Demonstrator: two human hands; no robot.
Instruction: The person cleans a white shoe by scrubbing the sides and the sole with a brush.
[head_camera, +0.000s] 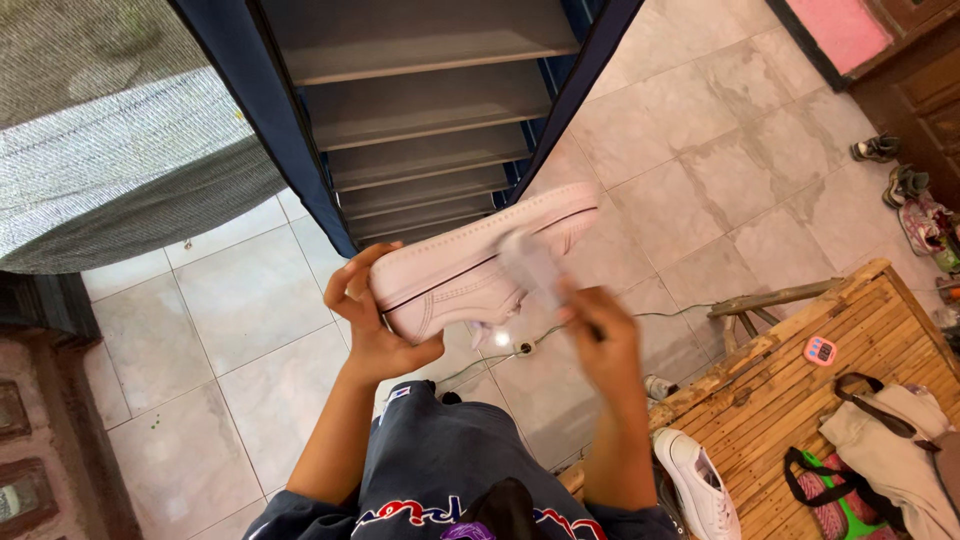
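Landmark: white sneaker (480, 262), smooth w/ dark sole line, held up in front of us. We see L hand (372, 318) clamped on its heel end, fingers wrapped tight. R hand (600, 340) closed round blurred pale brush (532, 264) pressed to its side; bristles hard to make out. Below-right of sneaker: 2nd white shoe (698, 482), partly cut off, beside slatted bamboo bench (770, 400). Behind sneaker: grey steps (420, 100), approx 5. Far right of it: 3-ish loose shoes (900, 180), too small to tell.

Slatted bamboo bench (800, 390): small pink digital timer (819, 350) near far edge; beige canvas bag (890, 440) at right edge.
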